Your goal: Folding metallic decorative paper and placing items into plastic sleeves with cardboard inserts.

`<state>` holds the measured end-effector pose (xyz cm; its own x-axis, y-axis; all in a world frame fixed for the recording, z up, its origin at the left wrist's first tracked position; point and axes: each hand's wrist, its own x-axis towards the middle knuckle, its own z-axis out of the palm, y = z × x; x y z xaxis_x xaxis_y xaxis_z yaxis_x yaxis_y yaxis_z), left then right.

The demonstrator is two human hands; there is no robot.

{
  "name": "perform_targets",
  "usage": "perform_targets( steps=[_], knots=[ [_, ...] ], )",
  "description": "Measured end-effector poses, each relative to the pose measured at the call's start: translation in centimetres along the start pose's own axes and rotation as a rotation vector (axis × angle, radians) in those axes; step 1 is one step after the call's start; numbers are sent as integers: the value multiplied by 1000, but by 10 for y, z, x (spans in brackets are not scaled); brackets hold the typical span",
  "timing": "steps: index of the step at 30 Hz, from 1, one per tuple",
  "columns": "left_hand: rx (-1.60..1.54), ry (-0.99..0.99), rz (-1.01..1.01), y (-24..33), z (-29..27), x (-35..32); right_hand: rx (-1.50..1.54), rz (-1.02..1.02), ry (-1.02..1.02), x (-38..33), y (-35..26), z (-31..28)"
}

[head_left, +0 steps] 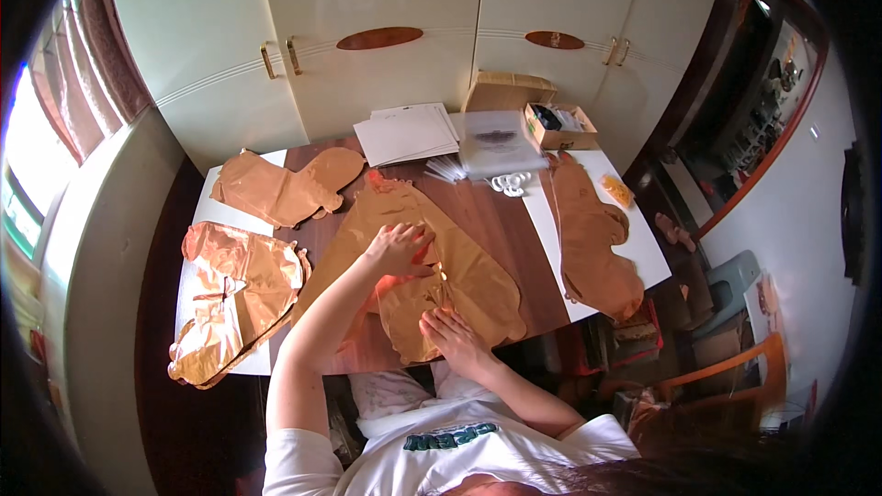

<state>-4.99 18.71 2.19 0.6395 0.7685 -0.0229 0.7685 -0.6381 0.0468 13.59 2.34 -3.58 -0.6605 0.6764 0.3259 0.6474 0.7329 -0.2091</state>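
A flat, copper-brown deflated foil balloon (473, 280) lies spread across the middle of the table, with reddish patches and dark printed lines near its centre. My left hand (399, 250) rests on its upper middle, fingers bent and thumb held apart from them. Lower down, near the table's front edge, my right hand (453, 338) lies with its fingers stretched out on the foil. Neither hand visibly grips the foil, though the undersides of the fingers are hidden.
More flat foil balloons lie at the far left (276, 188), near left (239, 280) and right (593, 239). Toward the back are white sheets (407, 135), a clear plastic bag (496, 142), white ribbon coils (510, 184), a small box (562, 133) and a yellow packet (616, 191).
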Motion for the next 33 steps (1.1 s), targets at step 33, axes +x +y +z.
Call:
perform_targets(
  steps=[33],
  knots=[
    [47,-107,30,0,24,-12,263,-149,-102,5,17,-25]
  ],
)
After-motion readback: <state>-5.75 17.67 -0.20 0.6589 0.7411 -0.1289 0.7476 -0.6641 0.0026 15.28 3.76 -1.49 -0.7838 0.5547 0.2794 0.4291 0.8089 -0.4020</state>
